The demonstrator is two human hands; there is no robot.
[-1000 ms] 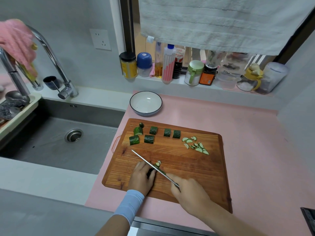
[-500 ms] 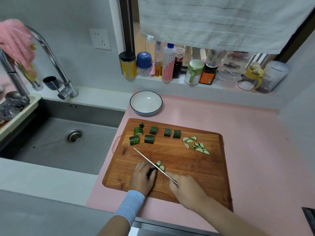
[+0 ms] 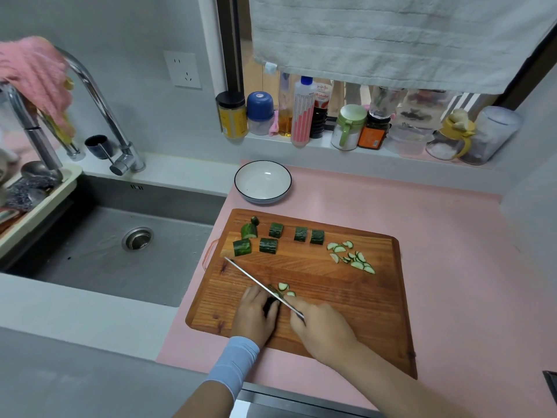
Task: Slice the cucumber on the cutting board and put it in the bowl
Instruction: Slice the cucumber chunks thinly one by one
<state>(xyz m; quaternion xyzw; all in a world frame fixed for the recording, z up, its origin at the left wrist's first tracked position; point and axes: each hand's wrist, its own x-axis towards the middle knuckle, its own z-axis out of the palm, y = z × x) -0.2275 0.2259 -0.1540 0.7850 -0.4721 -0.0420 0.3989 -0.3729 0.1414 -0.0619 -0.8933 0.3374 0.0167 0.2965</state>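
The cucumber piece (image 3: 270,303) being cut lies low on the cutting board (image 3: 346,312), just below the middle of the frame. It is almost hidden under the left hand (image 3: 254,315), whose fingers curl over it to pin it down, likely with the tips tucked back from the edge. The right hand (image 3: 322,330) is wrapped round the handle of the knife (image 3: 256,280), whose blade slants up and left across the piece — two fresh slices (image 3: 283,286) lie just beyond it. Six chunks (image 3: 275,230) wait in two rows at the board's upper left, out of the blade's way, and a heap of finished slices (image 3: 352,257) sits at its upper right. The bowl (image 3: 262,182) stands just above the board on the pink desk (image 3: 452,267), near enough for an easy transfer — nothing is in it yet.
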